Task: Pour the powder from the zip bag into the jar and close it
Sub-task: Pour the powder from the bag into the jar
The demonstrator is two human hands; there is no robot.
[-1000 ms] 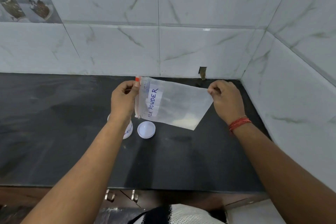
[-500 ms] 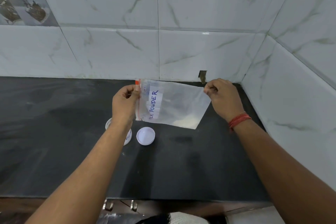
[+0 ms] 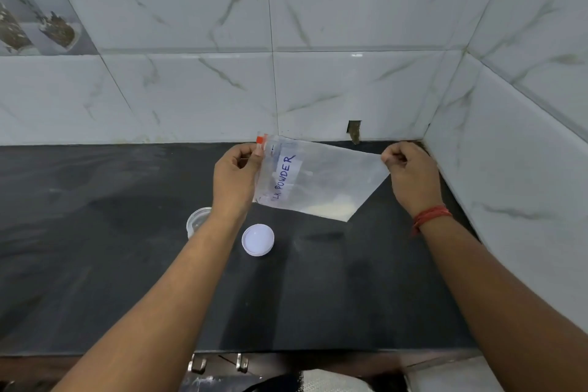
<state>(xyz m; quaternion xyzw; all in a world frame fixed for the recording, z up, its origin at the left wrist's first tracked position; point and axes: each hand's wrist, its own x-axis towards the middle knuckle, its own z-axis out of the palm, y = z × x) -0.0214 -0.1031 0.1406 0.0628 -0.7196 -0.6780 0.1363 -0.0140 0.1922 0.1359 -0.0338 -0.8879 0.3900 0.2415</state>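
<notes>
Zip bag [image 3: 321,178]: held sideways above counter [image 3: 95,248], left hand [image 3: 234,175] pinching zipper end, right hand [image 3: 409,173] pinching bottom corner. Powder [image 3: 331,208] sits low. Jar [image 3: 198,222] open, lid [image 3: 258,239] beside. Step, likely: unzipping; next, pour.

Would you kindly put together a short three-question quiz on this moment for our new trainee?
1. True or false: the white lid is screwed onto the jar.
2. Multiple choice: where in the zip bag does the powder sit? A) at the red zip end, B) in the lowest corner, C) spread evenly.
3. Fill in: the left hand pinches the bag at its ___ end, while the right hand pinches the opposite corner.

Key
1. False: it lies on the dark counter beside the jar.
2. B.
3. Zip.
</notes>
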